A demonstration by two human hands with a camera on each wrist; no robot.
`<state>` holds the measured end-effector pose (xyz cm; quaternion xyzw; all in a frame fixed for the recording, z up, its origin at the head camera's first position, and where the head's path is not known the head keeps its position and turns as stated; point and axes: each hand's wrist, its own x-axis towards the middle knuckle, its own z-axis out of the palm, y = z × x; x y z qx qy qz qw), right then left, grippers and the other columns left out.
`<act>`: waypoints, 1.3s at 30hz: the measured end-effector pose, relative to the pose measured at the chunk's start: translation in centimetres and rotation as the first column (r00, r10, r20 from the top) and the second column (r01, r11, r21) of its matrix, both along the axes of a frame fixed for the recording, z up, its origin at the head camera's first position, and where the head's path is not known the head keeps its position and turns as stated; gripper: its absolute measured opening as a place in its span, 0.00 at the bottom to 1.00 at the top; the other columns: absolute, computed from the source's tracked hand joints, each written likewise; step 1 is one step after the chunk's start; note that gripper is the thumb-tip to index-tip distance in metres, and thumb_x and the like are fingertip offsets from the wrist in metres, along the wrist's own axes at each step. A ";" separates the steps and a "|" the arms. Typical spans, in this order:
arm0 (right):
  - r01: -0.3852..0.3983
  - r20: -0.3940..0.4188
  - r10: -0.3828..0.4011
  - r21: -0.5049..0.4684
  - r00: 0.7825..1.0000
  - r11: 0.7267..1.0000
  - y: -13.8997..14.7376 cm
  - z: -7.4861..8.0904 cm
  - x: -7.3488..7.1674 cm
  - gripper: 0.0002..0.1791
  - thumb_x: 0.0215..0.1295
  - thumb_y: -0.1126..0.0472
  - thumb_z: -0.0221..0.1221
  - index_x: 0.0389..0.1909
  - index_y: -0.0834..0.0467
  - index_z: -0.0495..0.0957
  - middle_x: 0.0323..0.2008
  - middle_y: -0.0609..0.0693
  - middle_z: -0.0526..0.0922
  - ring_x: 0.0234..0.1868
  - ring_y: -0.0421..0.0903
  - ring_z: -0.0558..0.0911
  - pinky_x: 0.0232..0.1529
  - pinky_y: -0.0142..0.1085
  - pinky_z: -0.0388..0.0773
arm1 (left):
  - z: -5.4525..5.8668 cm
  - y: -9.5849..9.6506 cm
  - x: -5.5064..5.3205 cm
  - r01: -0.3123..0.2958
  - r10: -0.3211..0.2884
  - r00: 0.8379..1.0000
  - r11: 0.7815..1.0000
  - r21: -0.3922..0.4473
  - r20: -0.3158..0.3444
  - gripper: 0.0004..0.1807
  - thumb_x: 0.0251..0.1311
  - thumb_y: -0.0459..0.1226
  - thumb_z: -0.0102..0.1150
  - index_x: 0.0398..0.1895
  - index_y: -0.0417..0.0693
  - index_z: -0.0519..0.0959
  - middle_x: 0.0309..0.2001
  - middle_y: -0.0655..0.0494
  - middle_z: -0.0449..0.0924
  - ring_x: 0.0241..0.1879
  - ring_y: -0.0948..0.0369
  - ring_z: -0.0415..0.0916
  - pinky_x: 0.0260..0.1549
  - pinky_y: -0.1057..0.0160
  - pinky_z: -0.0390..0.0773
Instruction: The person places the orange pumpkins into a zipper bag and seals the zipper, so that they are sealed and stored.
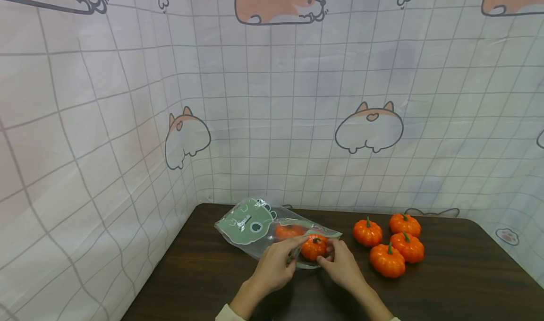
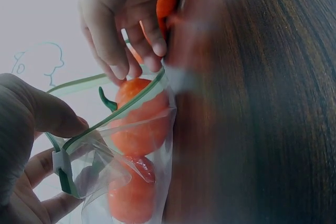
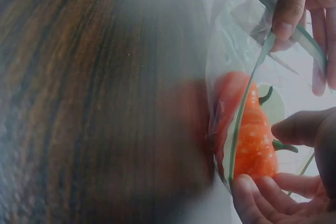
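A clear zip bag [image 1: 267, 250] with a green bear print lies at the back of the dark table, its green-edged mouth spread toward the right. My left hand [image 1: 276, 264] pinches the bag's rim near the zip slider [image 2: 61, 162], thumb on one side and fingers behind. Just inside the mouth sits a small orange pumpkin [image 1: 313, 248] with a green stem. A second pumpkin [image 2: 132, 195] lies deeper, seen through the plastic. My right hand [image 1: 343, 267] is at the mouth, its fingertips right against the near pumpkin and rim, thumb beside the stem.
Several more orange pumpkins [image 1: 387, 260] stand grouped on the table to the right of the bag. A white gridded cloth [image 1: 272, 137] with dog drawings hangs behind and along the sides. Bare dark wood [image 1: 187, 283] shows at the front left.
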<state>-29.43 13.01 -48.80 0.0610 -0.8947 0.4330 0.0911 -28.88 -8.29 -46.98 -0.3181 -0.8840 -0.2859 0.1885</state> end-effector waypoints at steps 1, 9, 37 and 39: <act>-0.007 0.006 0.007 -0.002 1.000 1.000 0.0 0.0 0.0 0.28 0.61 0.61 0.69 0.59 0.69 0.75 0.45 0.58 0.78 0.37 0.43 0.81 0.37 0.35 0.79 | 0.0 0.0 0.0 0.005 -0.005 1.000 1.000 0.003 0.007 0.36 0.52 0.25 0.66 0.68 0.55 0.77 0.64 0.61 0.81 0.33 0.69 0.75 0.32 0.71 0.75; -0.073 0.030 0.073 0.010 0.997 0.997 -0.2 0.0 0.2 0.30 0.61 0.60 0.69 0.62 0.65 0.74 0.52 0.58 0.80 0.44 0.48 0.83 0.43 0.43 0.82 | 0.1 0.0 0.0 0.015 -0.016 1.000 1.000 0.009 0.011 0.38 0.53 0.24 0.65 0.69 0.57 0.76 0.63 0.60 0.81 0.29 0.70 0.68 0.29 0.75 0.68; -0.099 0.026 0.101 -0.056 0.995 0.993 4.3 1.5 2.1 0.16 0.68 0.62 0.64 0.55 0.58 0.78 0.46 0.52 0.84 0.40 0.37 0.80 0.45 0.30 0.79 | 0.5 -0.6 -0.3 0.019 -0.019 1.000 0.999 0.049 0.002 0.37 0.49 0.22 0.63 0.66 0.52 0.79 0.44 0.55 0.86 0.21 0.73 0.57 0.20 0.75 0.58; -0.103 0.014 0.104 -0.057 0.994 0.993 4.9 1.6 2.3 0.16 0.69 0.61 0.64 0.55 0.58 0.78 0.45 0.51 0.84 0.40 0.36 0.81 0.45 0.30 0.79 | 0.4 -0.6 -0.3 0.015 -0.015 1.000 0.999 0.049 -0.006 0.37 0.49 0.22 0.63 0.66 0.52 0.79 0.44 0.55 0.87 0.21 0.73 0.57 0.21 0.74 0.58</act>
